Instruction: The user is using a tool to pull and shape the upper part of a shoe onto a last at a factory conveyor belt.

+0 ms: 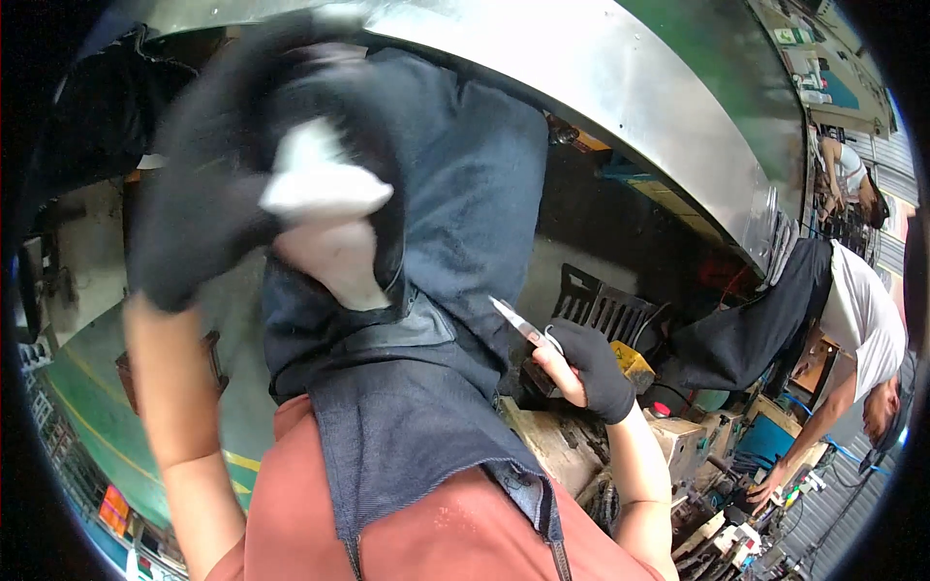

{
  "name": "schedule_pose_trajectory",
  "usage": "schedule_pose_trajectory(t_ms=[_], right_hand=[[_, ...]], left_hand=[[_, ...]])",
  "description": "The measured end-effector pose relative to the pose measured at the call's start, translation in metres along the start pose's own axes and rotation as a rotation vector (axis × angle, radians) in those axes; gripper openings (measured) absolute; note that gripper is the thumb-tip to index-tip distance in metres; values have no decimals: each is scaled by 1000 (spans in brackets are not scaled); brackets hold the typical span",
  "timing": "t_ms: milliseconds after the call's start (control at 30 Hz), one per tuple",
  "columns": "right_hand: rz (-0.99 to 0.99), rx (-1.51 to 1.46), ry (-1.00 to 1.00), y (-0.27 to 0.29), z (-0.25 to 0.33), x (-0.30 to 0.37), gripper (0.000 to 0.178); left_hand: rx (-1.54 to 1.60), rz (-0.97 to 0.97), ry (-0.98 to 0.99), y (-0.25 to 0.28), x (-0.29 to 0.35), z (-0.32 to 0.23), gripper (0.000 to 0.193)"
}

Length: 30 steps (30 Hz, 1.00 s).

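The denim garment (426, 320) hung against the worker's chest; the gloved left hand (223, 184) clutched its white pocket lining (325, 189), the right hand (581, 368) gripped small scissors (518, 324), apparently for trimming.

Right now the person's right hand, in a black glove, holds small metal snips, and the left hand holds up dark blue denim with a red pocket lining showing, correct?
Not quite: the head view shows the pocket lining is white, not red. The right hand in a black glove does hold small metal snips, and the left hand holds up the dark blue denim.
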State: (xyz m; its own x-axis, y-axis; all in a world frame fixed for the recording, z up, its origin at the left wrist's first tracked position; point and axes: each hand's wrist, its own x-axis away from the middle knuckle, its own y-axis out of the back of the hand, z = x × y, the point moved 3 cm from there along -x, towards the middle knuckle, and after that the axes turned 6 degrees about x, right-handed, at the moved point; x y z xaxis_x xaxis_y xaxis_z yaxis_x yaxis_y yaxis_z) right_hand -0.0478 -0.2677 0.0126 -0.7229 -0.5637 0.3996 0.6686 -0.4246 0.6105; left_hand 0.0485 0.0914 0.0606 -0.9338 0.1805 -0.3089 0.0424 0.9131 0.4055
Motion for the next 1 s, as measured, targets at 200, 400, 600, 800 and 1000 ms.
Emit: schedule_pose_trajectory(t_ms=[200,400,600,800,1000], right_hand=[[-43,-256,-101,4,6,-16,25],[183,178,-98,27,32,-70,40],[-10,624,153,0,11,-105,49],[-260,655,574,9,-14,-112,50],[355,318,200,42,-6,-107,51]], left_hand=[[24,62,425,-145,76,47,86],[168,208,397,-141,100,45,90],[230,168,524,-151,111,66,87],[850,-120,795,-179,120,103,74],[111,-100,179,-177,74,85,58]])
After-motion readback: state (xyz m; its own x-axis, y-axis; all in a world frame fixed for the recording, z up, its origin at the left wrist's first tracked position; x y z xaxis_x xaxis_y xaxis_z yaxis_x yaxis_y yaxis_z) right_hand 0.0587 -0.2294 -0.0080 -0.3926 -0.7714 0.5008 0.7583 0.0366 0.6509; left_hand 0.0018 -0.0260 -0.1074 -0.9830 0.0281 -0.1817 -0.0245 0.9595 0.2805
